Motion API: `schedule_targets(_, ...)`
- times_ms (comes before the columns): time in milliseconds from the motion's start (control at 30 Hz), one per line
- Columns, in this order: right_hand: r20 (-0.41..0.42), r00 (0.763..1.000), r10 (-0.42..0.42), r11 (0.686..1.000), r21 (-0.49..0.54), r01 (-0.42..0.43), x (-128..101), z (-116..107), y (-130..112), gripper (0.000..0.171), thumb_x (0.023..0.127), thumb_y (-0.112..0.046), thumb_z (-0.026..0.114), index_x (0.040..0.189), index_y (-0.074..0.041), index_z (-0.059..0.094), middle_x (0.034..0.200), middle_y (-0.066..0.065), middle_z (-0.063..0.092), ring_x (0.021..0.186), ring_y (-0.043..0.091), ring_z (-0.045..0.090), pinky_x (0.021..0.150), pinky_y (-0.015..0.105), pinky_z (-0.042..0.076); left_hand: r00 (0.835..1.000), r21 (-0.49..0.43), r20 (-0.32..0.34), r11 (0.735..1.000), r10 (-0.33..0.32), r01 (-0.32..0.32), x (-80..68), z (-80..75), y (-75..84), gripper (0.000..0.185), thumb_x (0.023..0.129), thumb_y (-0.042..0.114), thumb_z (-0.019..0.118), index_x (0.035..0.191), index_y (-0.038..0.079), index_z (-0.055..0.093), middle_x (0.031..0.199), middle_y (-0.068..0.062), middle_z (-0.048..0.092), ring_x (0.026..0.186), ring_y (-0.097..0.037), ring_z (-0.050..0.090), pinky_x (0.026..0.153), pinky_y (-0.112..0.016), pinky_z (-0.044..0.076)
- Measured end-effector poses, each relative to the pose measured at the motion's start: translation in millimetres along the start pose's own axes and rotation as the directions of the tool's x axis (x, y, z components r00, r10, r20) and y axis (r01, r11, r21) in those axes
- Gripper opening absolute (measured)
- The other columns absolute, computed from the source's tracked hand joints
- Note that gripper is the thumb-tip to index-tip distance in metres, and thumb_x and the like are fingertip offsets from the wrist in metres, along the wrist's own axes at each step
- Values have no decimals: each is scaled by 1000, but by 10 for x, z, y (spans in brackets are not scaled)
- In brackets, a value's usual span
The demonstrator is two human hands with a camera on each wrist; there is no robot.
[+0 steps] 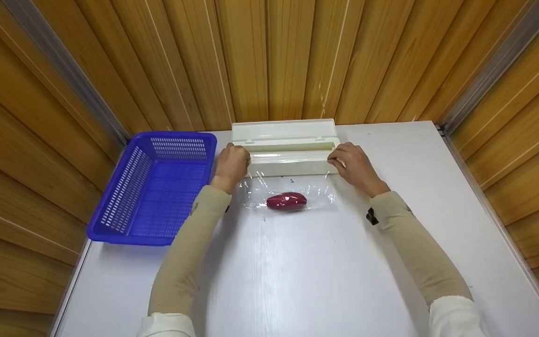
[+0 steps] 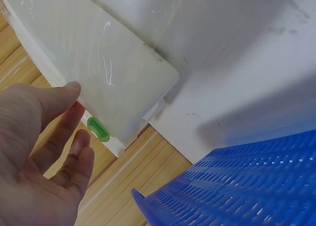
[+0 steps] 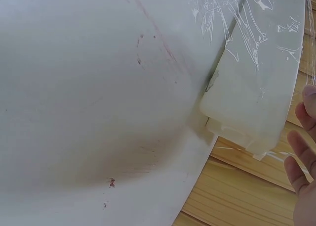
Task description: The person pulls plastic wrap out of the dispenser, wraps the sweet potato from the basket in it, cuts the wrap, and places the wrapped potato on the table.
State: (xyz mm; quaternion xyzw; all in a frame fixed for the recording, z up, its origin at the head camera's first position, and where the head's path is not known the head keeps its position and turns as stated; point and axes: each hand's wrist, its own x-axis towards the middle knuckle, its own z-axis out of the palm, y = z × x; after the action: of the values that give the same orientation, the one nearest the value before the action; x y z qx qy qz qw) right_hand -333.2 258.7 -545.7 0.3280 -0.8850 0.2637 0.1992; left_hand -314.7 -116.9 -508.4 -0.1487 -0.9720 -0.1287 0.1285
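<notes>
A white cling film box (image 1: 288, 168) stands at the back of the table, lid raised, a roll inside. Clear cling film (image 1: 251, 189) stretches forward from it and lies over a shiny dark red, oblong item (image 1: 287, 201) whose kind I cannot tell. At the box's left end, my left hand (image 1: 232, 164) pinches the film between thumb and index finger; its other fingers are loosely bent in the left wrist view. My right hand (image 1: 354, 167) pinches the film at the right end. Only part of that hand (image 3: 303, 152) shows in the right wrist view.
A blue plastic basket (image 1: 157, 192) stands on the left of the white table (image 1: 288, 281), close beside my left forearm. Wood-patterned walls (image 1: 288, 61) rise behind the box and on both sides. Small dark marks dot the tabletop near the box.
</notes>
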Motion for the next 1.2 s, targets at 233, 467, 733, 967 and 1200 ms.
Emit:
schedule_targets(233,24,1000,15,1000,6,-15,-52,-24,-30,5,97,-7,77,97,-2,79,92,12,74,99,36,66,87,53,50,1000,-3,-10,1000,-4,4,-21,6,-7,21,83,-8,68,73,4,81,86,-20,78,87,-44,72,79,-56,60)
schedule_targets(467,32,999,33,999,14,-34,-84,-42,-57,5,98,-6,76,98,-2,79,94,12,74,100,35,66,91,54,49,999,85,4,996,38,-39,-42,10,8,17,87,-6,71,79,4,82,89,-18,77,90,-41,71,80,-55,59)
schedule_targets(733,37,998,46,999,8,-47,-104,-47,-64,6,98,-8,76,98,-2,78,94,13,73,102,36,66,92,53,49,995,206,44,974,87,-95,-78,-1,39,10,93,0,70,93,2,81,102,-17,78,102,-38,70,86,-52,58)
schedule_targets(967,44,998,41,999,5,-41,-95,-51,-74,4,98,-7,76,100,-3,78,95,12,74,100,34,66,89,52,49,993,217,85,971,83,-100,-93,-53,43,13,92,-3,69,103,0,76,107,-20,78,104,-39,71,87,-54,58)
schedule_targets(1200,48,998,26,1000,-3,-26,-93,-69,-98,3,96,-4,77,99,-4,77,95,10,73,97,32,65,83,48,48,992,206,101,974,75,-95,-107,-111,28,19,88,-4,72,105,5,73,105,-19,79,100,-40,72,87,-54,58)
